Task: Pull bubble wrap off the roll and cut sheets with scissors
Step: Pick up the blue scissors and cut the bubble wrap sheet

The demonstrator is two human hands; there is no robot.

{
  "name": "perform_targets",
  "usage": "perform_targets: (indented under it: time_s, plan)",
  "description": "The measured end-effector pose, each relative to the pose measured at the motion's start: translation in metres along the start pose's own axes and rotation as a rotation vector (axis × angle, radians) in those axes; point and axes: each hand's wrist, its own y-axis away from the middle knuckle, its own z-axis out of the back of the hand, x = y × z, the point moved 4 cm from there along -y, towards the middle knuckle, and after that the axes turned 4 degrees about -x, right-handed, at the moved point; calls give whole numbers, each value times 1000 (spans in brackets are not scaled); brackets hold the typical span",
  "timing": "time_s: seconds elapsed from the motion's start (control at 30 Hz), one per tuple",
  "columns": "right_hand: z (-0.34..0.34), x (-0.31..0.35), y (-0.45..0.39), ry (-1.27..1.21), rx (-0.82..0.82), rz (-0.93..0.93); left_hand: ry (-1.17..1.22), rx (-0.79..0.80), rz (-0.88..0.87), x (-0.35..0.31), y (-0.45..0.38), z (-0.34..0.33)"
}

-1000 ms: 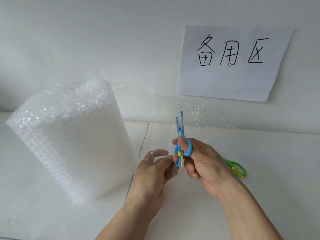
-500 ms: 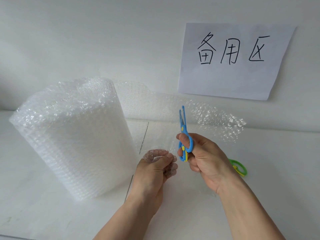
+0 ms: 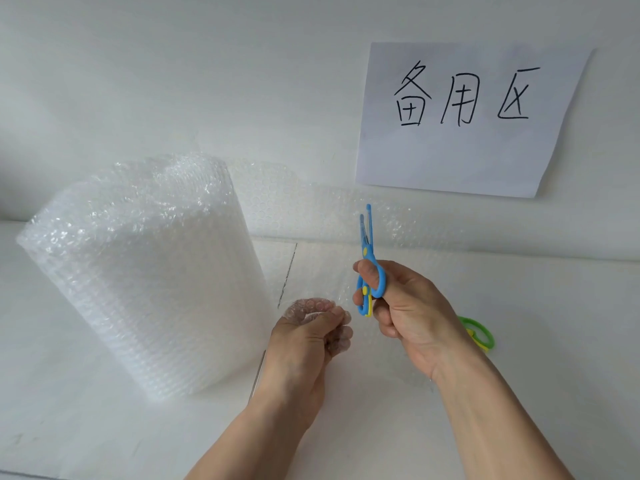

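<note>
A big roll of clear bubble wrap [image 3: 145, 271] stands upright on the white table at the left. A loose sheet [image 3: 311, 216] runs from it to the right, across the middle. My left hand [image 3: 308, 341] pinches the sheet's near edge, fingers seen through the plastic. My right hand [image 3: 408, 313] holds small blue scissors [image 3: 369, 261] with yellow rivets, blades pointing up and only slightly apart, against the sheet just right of my left hand.
A second pair of scissors with green handles [image 3: 479, 332] lies on the table behind my right wrist. A white paper sign [image 3: 467, 116] with handwritten characters hangs on the wall. A seam [image 3: 287, 271] runs across the table top.
My right hand has lifted the blue scissors a little up the sheet and the blades have come closer together. The sheet's far right end has sunk back. My left hand has stayed put.
</note>
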Motion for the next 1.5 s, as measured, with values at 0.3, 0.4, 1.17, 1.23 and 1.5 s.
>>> perform_targets:
  time_s: [0.3, 0.4, 1.17, 1.23, 1.5]
  plan:
    - [2, 3, -2, -8, 7, 36, -4, -1, -1, 0, 0, -2]
    - [1, 4, -2, -7, 11, 32, -2, -4, -2, 0, -1, -2]
    - [7, 14, -8, -23, 0, 50, -34, -5, 9, 0, 2, -2]
    - [8, 15, -8, -23, -7, 50, -35, -6, 10, -1, 2, -2]
    - [7, 18, -6, -56, 2, 52, -44, -5, 13, -1, 3, -2]
